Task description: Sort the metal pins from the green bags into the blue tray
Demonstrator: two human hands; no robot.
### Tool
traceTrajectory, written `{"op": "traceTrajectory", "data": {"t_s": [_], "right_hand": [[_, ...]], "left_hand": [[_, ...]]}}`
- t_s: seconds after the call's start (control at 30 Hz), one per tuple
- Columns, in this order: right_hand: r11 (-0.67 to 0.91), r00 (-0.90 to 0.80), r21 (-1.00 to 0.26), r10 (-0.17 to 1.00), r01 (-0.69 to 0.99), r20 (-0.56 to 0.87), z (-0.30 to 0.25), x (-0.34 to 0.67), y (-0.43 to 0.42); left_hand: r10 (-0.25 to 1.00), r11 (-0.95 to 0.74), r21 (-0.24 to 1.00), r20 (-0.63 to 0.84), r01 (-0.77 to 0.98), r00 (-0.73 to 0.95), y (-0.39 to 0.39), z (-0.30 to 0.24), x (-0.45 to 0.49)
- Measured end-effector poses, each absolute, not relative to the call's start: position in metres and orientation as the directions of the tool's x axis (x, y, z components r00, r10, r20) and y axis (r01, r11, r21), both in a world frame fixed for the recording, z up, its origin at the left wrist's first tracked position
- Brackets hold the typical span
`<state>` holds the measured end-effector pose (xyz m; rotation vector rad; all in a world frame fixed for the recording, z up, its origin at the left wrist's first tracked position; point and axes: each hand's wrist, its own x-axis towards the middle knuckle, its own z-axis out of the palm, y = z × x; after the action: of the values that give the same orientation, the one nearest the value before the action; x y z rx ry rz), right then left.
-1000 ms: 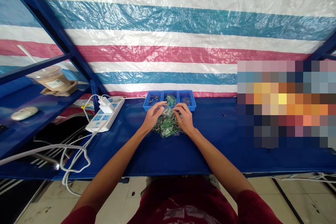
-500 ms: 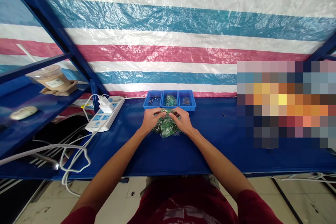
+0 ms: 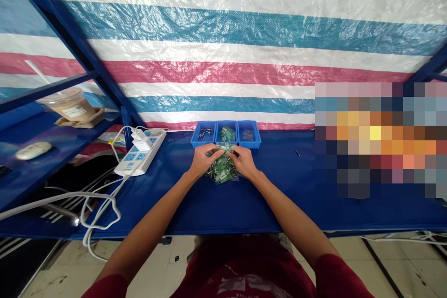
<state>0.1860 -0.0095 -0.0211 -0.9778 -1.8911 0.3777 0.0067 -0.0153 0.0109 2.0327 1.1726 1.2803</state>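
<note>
While the left hand (image 3: 204,160) and right hand (image 3: 243,160) pinch a small clear bag (image 3: 225,146) between thumbs and fingers, above a heap of metal pieces and packets (image 3: 224,173) (blue bins (image 3: 250,145) just beyond), uneven pulling could tear it, spilling any contents.

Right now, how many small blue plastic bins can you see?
3, side by side at the back of the blue table: left bin, holding slim metal pieces; middle bin, greenish plastic packets; right bin, contents unclear. The pixelated area could hide others.
</note>
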Motion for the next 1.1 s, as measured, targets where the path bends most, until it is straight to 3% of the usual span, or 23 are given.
{"op": "traceTrajectory", "data": {"t_s": [0.17, 0.43, 0.73, 1.1], "right_hand": [[0.657, -0.315, -0.591, 0.749, 0.468, 0.583, -0.0197, 0.1871, -0.0094], [0.661, -0.286, -0.628, 0.747, 0.410, 0.600, -0.0188, 0.1837, -0.0143], [0.602, -0.174, -0.711, 0.794, 0.364, 0.583, -0.0155, 0.1827, -0.0158], [0.580, -0.140, -0.738, 0.809, 0.344, 0.570, -0.0163, 0.1848, -0.0169]], "left_hand": [[0.880, -0.473, 0.839, 0.435, 0.270, 0.192, -0.0093, 0.0079, 0.0048], [0.885, -0.451, 0.847, 0.465, 0.281, 0.018, -0.0074, 0.0081, 0.0040], [0.939, -0.341, 0.925, 0.328, 0.168, 0.101, -0.0093, 0.0132, 0.0068], [0.935, -0.349, 0.916, 0.327, 0.200, 0.137, -0.0084, 0.0141, 0.0066]]}}
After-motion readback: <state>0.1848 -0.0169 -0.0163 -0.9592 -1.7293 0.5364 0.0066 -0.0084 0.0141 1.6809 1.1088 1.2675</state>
